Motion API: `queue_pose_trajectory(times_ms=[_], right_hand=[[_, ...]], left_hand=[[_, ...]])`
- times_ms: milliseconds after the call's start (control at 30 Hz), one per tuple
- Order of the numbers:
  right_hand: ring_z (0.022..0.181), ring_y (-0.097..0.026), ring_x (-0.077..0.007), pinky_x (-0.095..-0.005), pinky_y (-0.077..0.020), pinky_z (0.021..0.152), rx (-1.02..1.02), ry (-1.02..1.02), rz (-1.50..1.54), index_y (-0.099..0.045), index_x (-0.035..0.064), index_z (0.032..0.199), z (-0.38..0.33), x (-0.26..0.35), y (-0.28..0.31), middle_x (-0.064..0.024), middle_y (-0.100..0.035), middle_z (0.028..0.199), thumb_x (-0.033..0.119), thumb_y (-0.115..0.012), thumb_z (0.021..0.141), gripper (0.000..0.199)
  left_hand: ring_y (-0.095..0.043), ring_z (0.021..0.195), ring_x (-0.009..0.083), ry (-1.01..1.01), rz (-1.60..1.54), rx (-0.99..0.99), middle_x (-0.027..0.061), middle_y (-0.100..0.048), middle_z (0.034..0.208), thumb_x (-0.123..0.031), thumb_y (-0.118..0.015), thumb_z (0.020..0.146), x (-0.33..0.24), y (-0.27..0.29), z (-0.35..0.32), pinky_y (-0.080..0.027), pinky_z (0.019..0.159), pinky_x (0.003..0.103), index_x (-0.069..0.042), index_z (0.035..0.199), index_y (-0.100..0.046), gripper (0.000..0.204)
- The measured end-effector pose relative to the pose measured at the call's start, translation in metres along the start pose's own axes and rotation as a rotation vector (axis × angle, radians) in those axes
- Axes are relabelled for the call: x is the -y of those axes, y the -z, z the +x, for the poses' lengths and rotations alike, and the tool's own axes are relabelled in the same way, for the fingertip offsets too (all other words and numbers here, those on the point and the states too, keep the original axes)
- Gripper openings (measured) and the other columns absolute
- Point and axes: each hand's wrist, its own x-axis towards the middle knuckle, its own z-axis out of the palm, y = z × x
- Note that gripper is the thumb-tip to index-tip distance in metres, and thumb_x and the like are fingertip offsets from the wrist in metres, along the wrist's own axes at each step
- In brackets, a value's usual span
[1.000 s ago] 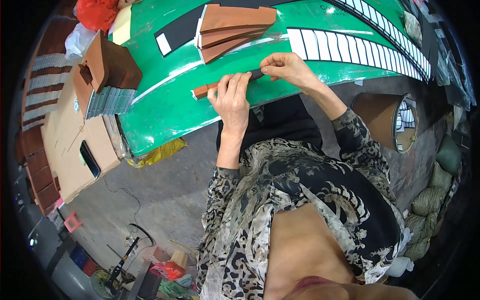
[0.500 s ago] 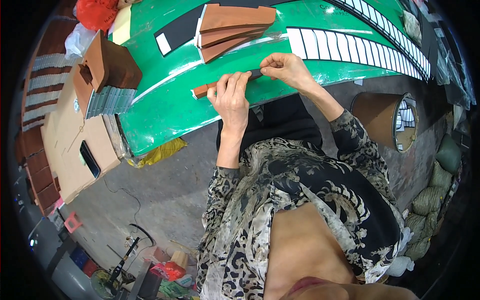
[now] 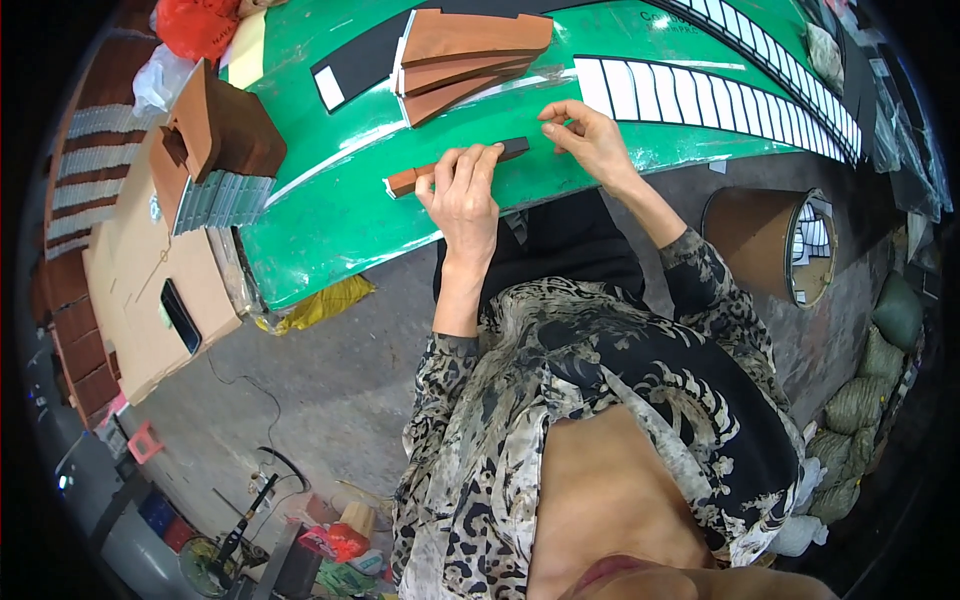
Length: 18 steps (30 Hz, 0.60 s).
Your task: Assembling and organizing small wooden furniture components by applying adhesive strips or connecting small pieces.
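Observation:
My left hand (image 3: 463,200) is closed over a narrow brown block (image 3: 405,182) on the green table. The block's brown end sticks out to the left of my fingers. A dark strip (image 3: 515,148) shows past them on the right. Just beyond that dark end, my right hand (image 3: 590,145) hovers with its fingers bent and slightly apart, and nothing shows between them. Farther back lies a fanned stack of curved brown pieces (image 3: 475,50) with white edges. To its right is a black strip with white patches (image 3: 690,90).
More brown pieces (image 3: 235,130) stand at the table's left corner, above a cardboard box (image 3: 150,300) with a phone (image 3: 180,317) on it. A brown drum (image 3: 740,235) stands on the floor to the right. Red and white bags (image 3: 190,25) lie at the far left.
My right hand has come off the dark end of the block and moved a little to the right, its fingers loosening. The left hand stays in place on the block.

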Motion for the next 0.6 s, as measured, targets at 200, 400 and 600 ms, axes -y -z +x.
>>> queue_pose_trajectory(times_ms=[200, 400, 600], right_hand=[[0.078, -0.057, -0.0166, -0.0260, -0.0478, 0.064, -0.060, 0.622, -0.378, -0.066, 0.0102, 0.099, -0.005, 0.023, -0.013, -0.0047, -0.059, 0.091, 0.013, -0.069, 0.075, 0.024], [0.082, -0.055, -0.0188, -0.0305, -0.0493, 0.064, 0.007, 0.618, -0.592, -0.065, 0.0124, 0.093, -0.002, 0.030, -0.021, 0.0003, -0.058, 0.088, 0.019, -0.070, 0.072, 0.022], [0.084, -0.057, -0.0243, -0.0330, -0.0479, 0.070, 0.116, 0.684, -0.481, -0.061, 0.0041, 0.095, 0.008, 0.026, -0.020, -0.0056, -0.060, 0.090, 0.008, -0.070, 0.069, 0.028]], left_hand=[[-0.055, 0.098, 0.0175, 0.065, -0.080, 0.030, -0.0006, -0.063, 0.098, 0.001, -0.063, 0.072, 0.000, 0.001, -0.001, -0.030, 0.082, 0.034, -0.011, 0.103, -0.060, 0.033], [-0.055, 0.097, 0.0180, 0.100, -0.080, 0.013, 0.0011, -0.062, 0.097, -0.004, -0.062, 0.076, -0.001, 0.000, -0.002, -0.030, 0.085, 0.034, -0.010, 0.101, -0.058, 0.026], [-0.056, 0.095, 0.0163, 0.066, -0.024, -0.029, -0.0004, -0.062, 0.096, -0.006, -0.061, 0.076, 0.001, -0.005, -0.002, -0.030, 0.082, 0.033, -0.011, 0.096, -0.059, 0.020]])
